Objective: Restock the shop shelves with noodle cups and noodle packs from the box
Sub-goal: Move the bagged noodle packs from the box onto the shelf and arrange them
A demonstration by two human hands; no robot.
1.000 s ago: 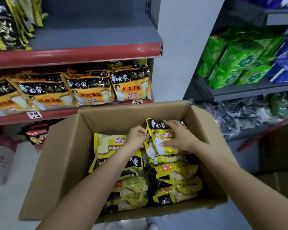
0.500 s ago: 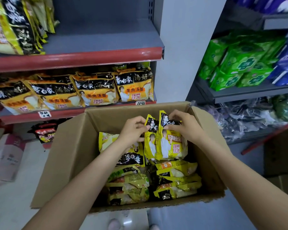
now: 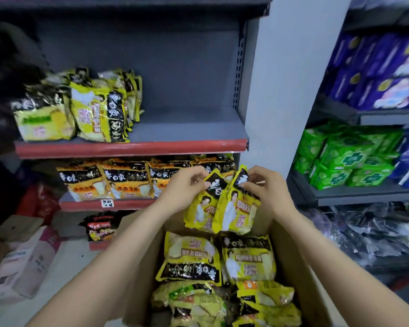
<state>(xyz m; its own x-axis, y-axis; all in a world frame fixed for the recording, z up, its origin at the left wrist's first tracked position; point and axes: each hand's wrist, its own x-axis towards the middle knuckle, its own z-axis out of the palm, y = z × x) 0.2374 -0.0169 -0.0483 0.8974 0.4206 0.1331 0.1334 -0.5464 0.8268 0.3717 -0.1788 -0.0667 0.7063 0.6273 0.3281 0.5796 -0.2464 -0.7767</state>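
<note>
Both hands are raised above the box point(image 3: 291, 260), each pinching the top edge of a yellow noodle pack. The left hand point(image 3: 183, 187) grips the black top corner of the left pack point(image 3: 200, 210) between thumb and curled fingers; the right hand point(image 3: 266, 185) does the same with the right pack point(image 3: 237, 213). The two packs hang upright and side by side, overlapping slightly, clear of the box's contents and in front of the middle shelf point(image 3: 109, 204). Below them the box holds more yellow packs point(image 3: 248, 258), two lying flat on top near its far side and others crumpled in a heap nearer the person. The middle shelf carries a row of orange packs point(image 3: 125, 182) standing along its front with a small price tag beneath. The upper shelf point(image 3: 132, 147), red-edged, has a cluster of yellow packs point(image 3: 97, 112) at its left end, while the grey board to their right is bare. A neighbouring rack to the right holds green parcels point(image 3: 347, 159) and, above, purple ones point(image 3: 385, 72). On the floor to the left lies a pale bag point(image 3: 26, 260).
</note>
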